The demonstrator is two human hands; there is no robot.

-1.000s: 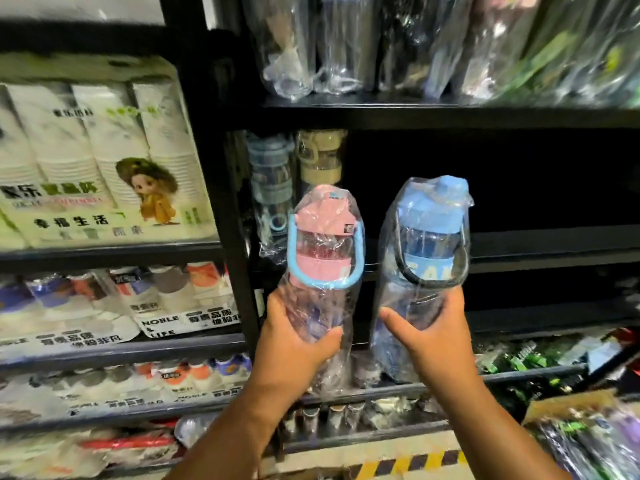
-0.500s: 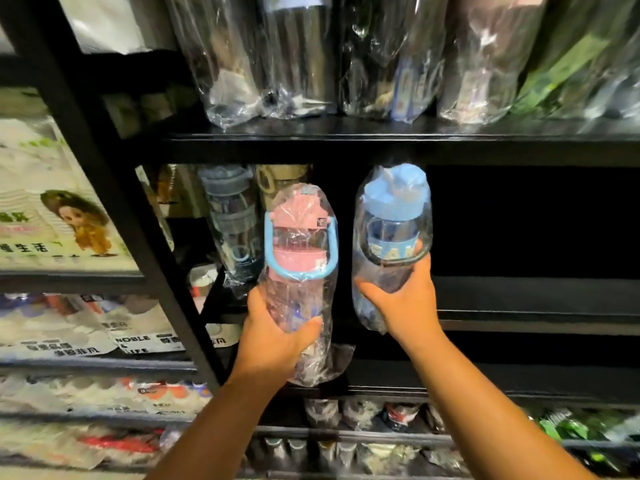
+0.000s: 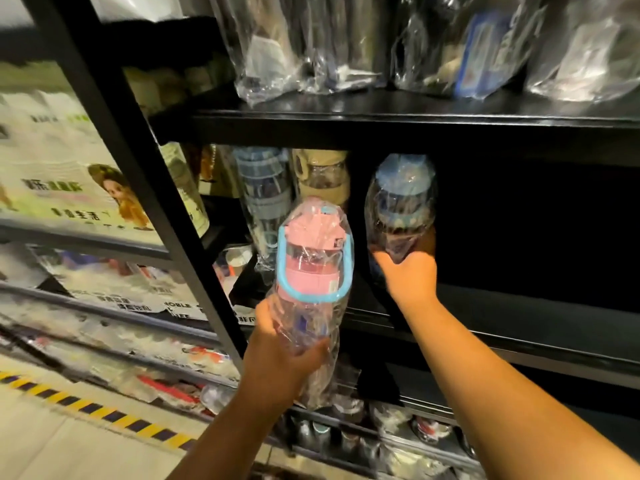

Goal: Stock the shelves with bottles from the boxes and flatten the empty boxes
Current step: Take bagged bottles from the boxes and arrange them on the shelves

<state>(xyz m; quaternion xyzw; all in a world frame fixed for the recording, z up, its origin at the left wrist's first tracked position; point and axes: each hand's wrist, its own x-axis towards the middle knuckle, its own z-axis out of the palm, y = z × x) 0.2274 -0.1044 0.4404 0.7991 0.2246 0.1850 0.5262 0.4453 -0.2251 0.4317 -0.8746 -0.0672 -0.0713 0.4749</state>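
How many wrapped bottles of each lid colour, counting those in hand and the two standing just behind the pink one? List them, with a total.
pink-lid bottle: 1, in the left hand
blue-lid bottle: 2, this one in the right hand, another on the shelf
beige-lid bottle: 1, on the shelf
Total: 4

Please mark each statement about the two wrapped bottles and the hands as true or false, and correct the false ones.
1. The left hand holds the pink-lidded bottle. True.
2. The blue-lidded bottle is in the right hand. True.
3. The pink-lidded bottle already stands on the shelf. False: it is held in front of the shelf.
4. Both bottles are unwrapped. False: both are in clear plastic.
5. The pink-lidded bottle's handle is black. False: it is blue.
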